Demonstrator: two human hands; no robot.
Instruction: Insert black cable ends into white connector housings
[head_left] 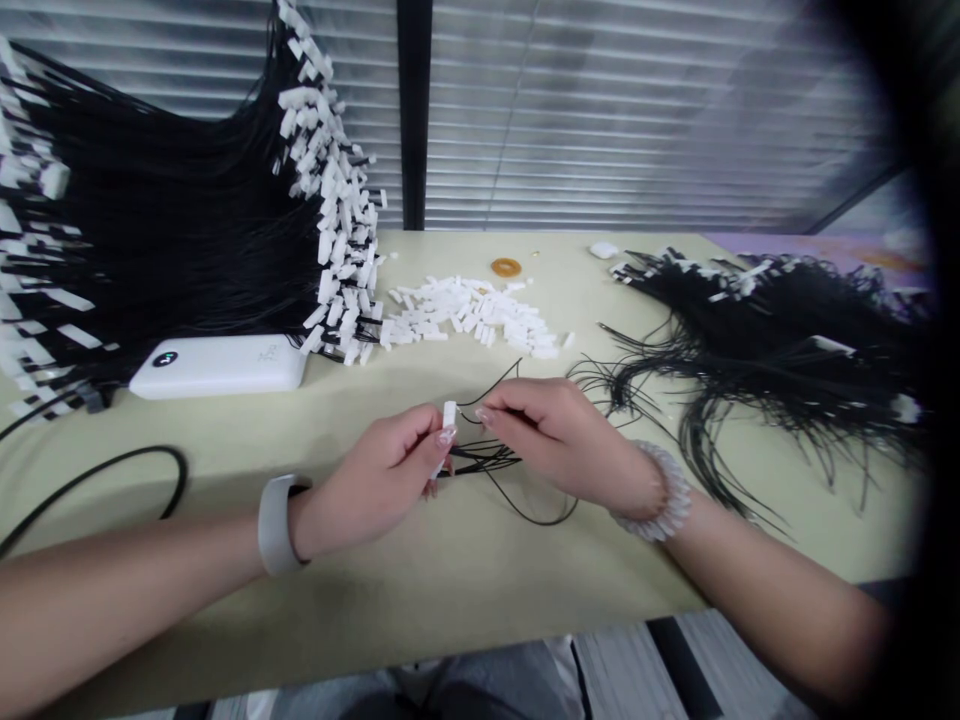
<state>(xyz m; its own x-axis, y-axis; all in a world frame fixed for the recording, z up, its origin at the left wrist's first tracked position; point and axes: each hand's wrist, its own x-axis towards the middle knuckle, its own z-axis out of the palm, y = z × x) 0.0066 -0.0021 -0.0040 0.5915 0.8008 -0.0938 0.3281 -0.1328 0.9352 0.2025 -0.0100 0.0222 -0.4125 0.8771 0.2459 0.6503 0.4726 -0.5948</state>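
Note:
Between the thumb and fingers of my left hand (386, 475) is a small white plastic connector housing (449, 413), held upright. My right hand (559, 435) pinches a thin black wire (471, 418), its end close to the housing; whether it touches cannot be made out. Several more black wires (487, 460) lie under and between my hands. Beyond my hands spreads a loose pile of white connector housings (480, 310).
A large bundle of black wires (187, 210) with white ends is heaped at the left. In front of it lies a white power bank (221, 366). More black wires (780, 340) cover the right side. An orange tape ring (506, 267) sits at the back.

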